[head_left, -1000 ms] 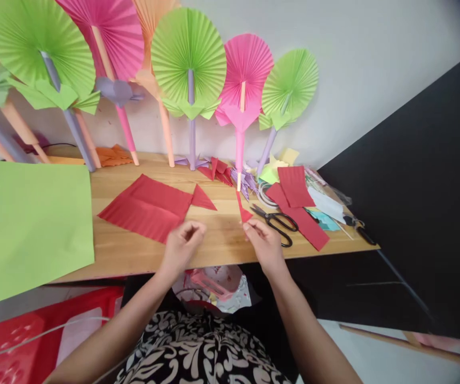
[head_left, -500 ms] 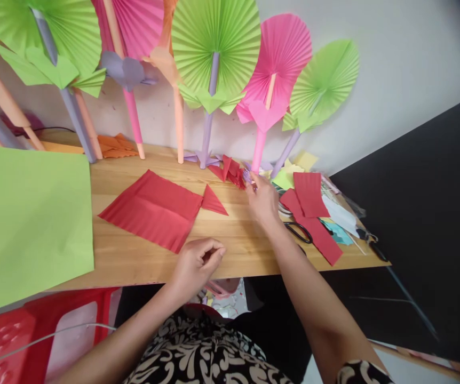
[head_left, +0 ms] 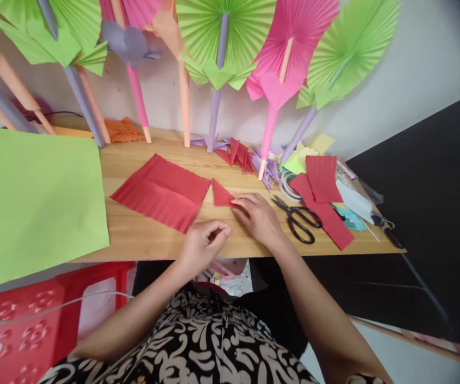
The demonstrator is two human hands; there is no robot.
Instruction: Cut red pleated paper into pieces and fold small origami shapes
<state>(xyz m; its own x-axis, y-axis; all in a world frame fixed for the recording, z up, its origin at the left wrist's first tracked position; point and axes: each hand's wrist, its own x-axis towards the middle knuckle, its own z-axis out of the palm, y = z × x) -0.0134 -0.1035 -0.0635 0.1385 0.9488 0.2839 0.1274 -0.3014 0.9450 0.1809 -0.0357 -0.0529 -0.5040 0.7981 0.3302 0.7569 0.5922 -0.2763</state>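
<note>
A small red paper triangle lies on the wooden table, its right corner between the fingertips of my right hand. Thumb and fingers of my left hand are curled together near the table's front edge; whether anything is between them is too small to tell. Just beyond that hand lies a larger creased red sheet. Black-handled scissors rest to the right of my right hand, blades partly apart. Small folded red pieces are heaped towards the wall.
Pleated paper fans on rolled stems lean along the wall. A large green sheet covers the table's left side. Red strips, tape rolls and scraps are at the right. A red stool stands below.
My right hand has come back from the folded pieces near the wall to the small red triangle. My left hand keeps its curled pose. The view has tilted down.
</note>
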